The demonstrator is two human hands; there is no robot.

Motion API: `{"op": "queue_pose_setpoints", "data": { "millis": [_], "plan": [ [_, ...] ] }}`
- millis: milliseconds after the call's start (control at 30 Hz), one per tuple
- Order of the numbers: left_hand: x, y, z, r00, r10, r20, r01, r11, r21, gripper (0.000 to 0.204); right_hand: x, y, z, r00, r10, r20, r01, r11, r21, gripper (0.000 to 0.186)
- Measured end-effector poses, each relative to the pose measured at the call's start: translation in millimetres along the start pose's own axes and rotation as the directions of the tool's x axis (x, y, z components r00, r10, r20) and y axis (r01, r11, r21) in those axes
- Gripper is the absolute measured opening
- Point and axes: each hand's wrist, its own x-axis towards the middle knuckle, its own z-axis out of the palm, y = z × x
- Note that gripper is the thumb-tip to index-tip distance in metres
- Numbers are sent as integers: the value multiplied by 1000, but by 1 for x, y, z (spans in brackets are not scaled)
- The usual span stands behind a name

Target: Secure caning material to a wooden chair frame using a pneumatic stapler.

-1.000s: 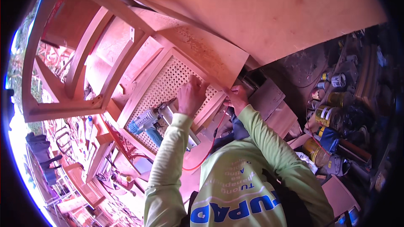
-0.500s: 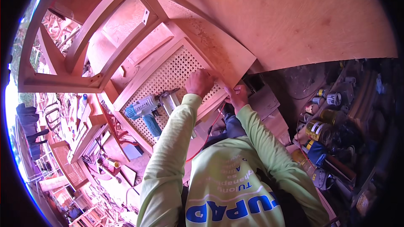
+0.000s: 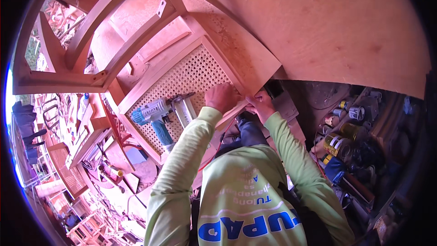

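Large blue capitals (image 3: pixel 248 228) are printed across the front of the yellow-green shirt (image 3: pixel 227 168) at the lower centre, with smaller pale and blue lettering set above them. Dark lettering is carried on the nail gun (image 3: pixel 153 110) left of centre. On the yellow can (image 3: pixel 335 145) at right, the label's print is too small to be read.

The cane (image 3: pixel 182 82) is cream, patterned as an even lattice of dark holes, within a pinkish-tan frame (image 3: pixel 159 75). The nailer (image 3: pixel 154 110) is silver-grey with a teal cap and grip. The shirt (image 3: pixel 246 177) is lime green with blue lettering and a pale curved stripe; the trousers (image 3: pixel 250 133) are dark blue. The far plywood (image 3: pixel 346 23) is pinkish orange, dotted with darker knots. At right, one tin (image 3: pixel 337 145) is yellow with a pale band.
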Motion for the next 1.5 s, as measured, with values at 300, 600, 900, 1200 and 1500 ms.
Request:
{"op": "queue_pose_setpoints", "data": {
  "millis": [300,600,900,1200,1500],
  "plan": [
    [-2,3,4,1000,-1,-15,2,999,44,46,-1,-1,17,991,-9,-133,0,998,-64,43],
    [5,-24,11,976,214,-34,-216,972,-93,36,0,5,16,992,-50,-116,41,996,-77,44],
    [-14,-12,10,974,212,-87,-194,965,178,20,4,-2,18,989,-45,-143,33,996,-83,47],
    [-2,-38,21,951,261,-168,-241,961,133,27,9,7,16,1000,-18,-9,18,999,38,43],
    [56,-71,-141,824,219,-522,-83,959,271,69,11,22,10,986,-136,-100,139,990,33,36]
  ]
}}
